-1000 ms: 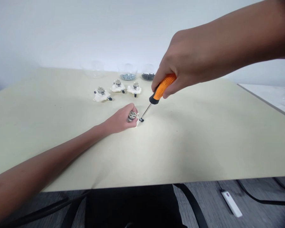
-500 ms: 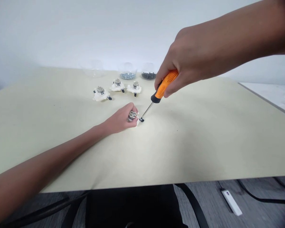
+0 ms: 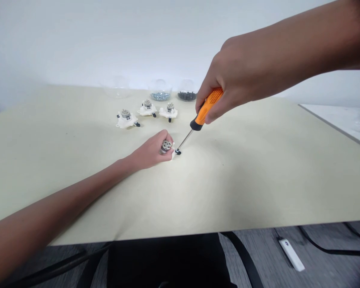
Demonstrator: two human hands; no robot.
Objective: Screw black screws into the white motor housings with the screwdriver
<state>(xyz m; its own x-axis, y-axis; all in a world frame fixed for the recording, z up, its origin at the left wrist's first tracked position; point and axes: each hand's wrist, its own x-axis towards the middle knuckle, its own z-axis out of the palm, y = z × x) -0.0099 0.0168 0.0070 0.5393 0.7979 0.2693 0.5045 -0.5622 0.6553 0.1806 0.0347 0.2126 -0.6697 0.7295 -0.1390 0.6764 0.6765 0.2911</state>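
My left hand [image 3: 151,153] is closed around a white part with a round metal motor [image 3: 166,146], holding it on the table. Most of the white part is hidden by the fingers. On its right side a small black piece [image 3: 178,152] sticks out. My right hand [image 3: 225,82] grips the orange handle of a screwdriver [image 3: 208,106] from above. The screwdriver slants down to the left, and its tip meets the black piece.
Three similar white parts with motors [image 3: 127,119] [image 3: 147,108] [image 3: 168,111] stand behind my left hand. Farther back are a bowl of silvery screws [image 3: 160,95], a bowl of black pieces [image 3: 187,95] and a clear bowl [image 3: 117,90]. The table [image 3: 192,200] has a white surface [image 3: 342,118] to its right.
Both hands keep their holds, with the screwdriver tip still at the black piece. The whole view has shifted very slightly.
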